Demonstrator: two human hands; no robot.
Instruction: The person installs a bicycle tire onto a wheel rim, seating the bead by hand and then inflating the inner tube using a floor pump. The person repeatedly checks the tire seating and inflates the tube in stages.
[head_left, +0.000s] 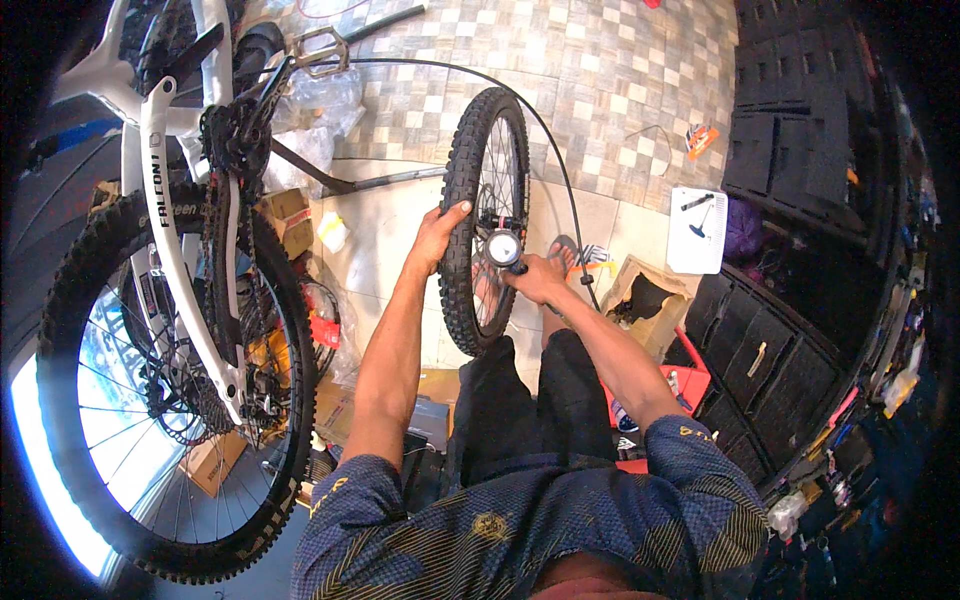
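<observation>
A bicycle wheel (462, 225) with a knobbly black tyre stands upright between my knees and the tiled floor. My left hand (437, 235) is closed round the tyre's left side, thumb across the tread. Beside the hub, my right hand (540, 279) grips a tyre inflator with a round, white-faced pressure gauge (503, 248). Its lower part is hidden by my fingers, and I cannot tell whether it is joined to the valve. A black hose (548, 132) arcs from the upper left over the wheel and down past my right hand.
On the left, a white-framed mountain bike (175, 220) hangs or stands close to my left arm. To the right are an open cardboard box (650, 295), a white tray (697, 230), a red bin (690, 385) and black drawers (745, 350). A metal pipe (395, 178) reaches toward the wheel.
</observation>
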